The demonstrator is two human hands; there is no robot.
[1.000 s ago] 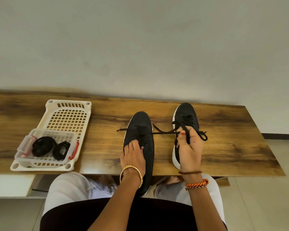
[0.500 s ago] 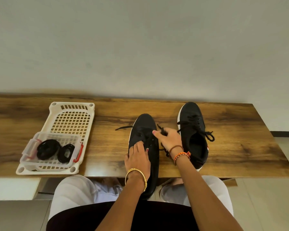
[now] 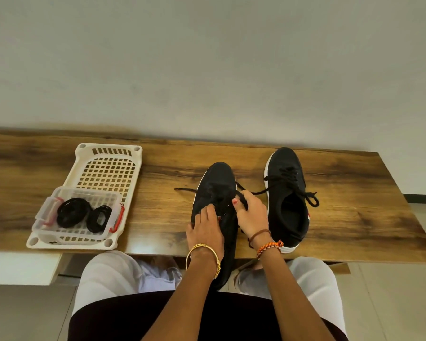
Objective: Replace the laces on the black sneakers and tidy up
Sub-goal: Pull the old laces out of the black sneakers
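Note:
Two black sneakers lie on the wooden table [image 3: 354,217]. The left sneaker [image 3: 217,185] points away from me, its heel hanging over the near edge. My left hand [image 3: 204,230] rests on its tongue with curled fingertips at the eyelets. My right hand [image 3: 251,215] pinches a black lace [image 3: 241,198] beside the eyelets; one lace end [image 3: 185,190] trails out to the left. The right sneaker [image 3: 287,193] stands to the right with its own lace [image 3: 310,198] tied loosely.
A white perforated tray [image 3: 108,166] sits at the left of the table. On its near end stands a clear box [image 3: 79,215] with red clips, holding two coiled black laces [image 3: 73,212]. The wall runs right behind the table.
My right hand left the right sneaker and came across to the left one, where it now pinches the lace. My left hand slid a little up the tongue.

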